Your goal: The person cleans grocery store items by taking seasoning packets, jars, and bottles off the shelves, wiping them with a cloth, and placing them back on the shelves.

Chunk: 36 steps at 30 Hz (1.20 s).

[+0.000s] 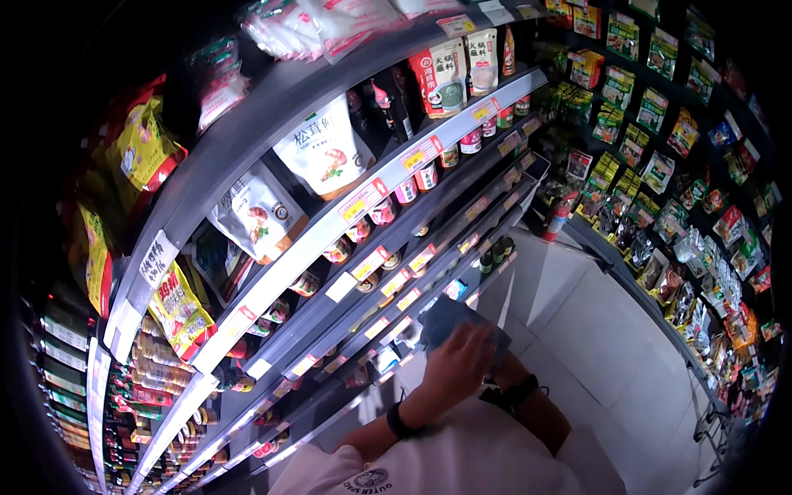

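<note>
A folded dark grey-blue cloth (447, 322) is held up in front of my chest, beside the lower shelves. My left hand (456, 362) lies across its near side, the fingers blurred over the fabric. Behind the cloth is my right hand (506, 369), holding it from the right with most of its fingers hidden. A black band (401, 421) circles my left wrist, and another dark band (521, 390) is on my right wrist.
Tiered grocery shelves (291, 244) run diagonally along my left, bearing white pouches (325, 148), yellow seasoning bags (179, 312) and jars. Hanging packets (619, 86) line the right. A red fire extinguisher (559, 216) stands at the aisle's far end. Pale tiles (594, 346) cover the floor; a metal cart frame (711, 433) stands lower right.
</note>
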Each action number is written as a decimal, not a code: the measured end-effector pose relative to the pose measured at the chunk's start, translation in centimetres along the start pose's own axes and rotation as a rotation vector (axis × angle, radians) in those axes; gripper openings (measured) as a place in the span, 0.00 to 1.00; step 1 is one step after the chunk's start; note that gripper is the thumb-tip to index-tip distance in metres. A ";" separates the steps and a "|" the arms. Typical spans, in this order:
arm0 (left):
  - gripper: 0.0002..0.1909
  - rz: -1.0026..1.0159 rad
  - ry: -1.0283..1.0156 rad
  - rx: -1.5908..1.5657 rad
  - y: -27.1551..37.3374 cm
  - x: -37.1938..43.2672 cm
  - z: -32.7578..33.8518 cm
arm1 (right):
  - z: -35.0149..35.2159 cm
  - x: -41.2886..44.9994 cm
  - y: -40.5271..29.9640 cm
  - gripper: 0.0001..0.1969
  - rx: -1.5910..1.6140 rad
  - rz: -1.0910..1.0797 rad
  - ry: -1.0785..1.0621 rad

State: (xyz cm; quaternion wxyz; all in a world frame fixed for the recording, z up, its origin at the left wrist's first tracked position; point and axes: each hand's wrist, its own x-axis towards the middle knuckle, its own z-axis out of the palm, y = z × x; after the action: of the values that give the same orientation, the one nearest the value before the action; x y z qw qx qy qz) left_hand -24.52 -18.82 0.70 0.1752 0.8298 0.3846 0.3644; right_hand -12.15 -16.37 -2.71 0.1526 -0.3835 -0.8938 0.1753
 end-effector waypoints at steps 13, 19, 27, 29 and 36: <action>0.10 -0.024 0.516 0.161 -6.6 14.7 -6.3 | -1.0 -1.2 6.1 0.03 -0.230 -0.012 0.133; 0.11 0.105 0.698 0.248 -9.9 21.7 -7.1 | -2.5 -5.0 6.4 0.04 -0.249 -0.058 0.470; 0.36 -0.105 0.814 0.254 -14.7 29.3 -6.7 | -2.3 -5.4 9.0 0.05 -0.694 0.076 0.081; 0.37 -0.214 0.818 0.180 -14.5 31.0 -5.8 | -1.2 -6.0 9.6 0.05 -0.792 0.062 0.075; 0.30 -0.425 0.721 -0.037 -17.5 34.1 -7.1 | -5.6 -6.9 6.6 0.06 -0.204 0.005 0.296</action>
State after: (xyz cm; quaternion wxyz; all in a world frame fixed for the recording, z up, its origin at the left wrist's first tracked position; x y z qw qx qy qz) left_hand -23.77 18.65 11.53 0.1154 0.5480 0.5773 0.5943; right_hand -1.15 -16.12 -1.52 0.2422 -0.4208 -0.8739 0.0256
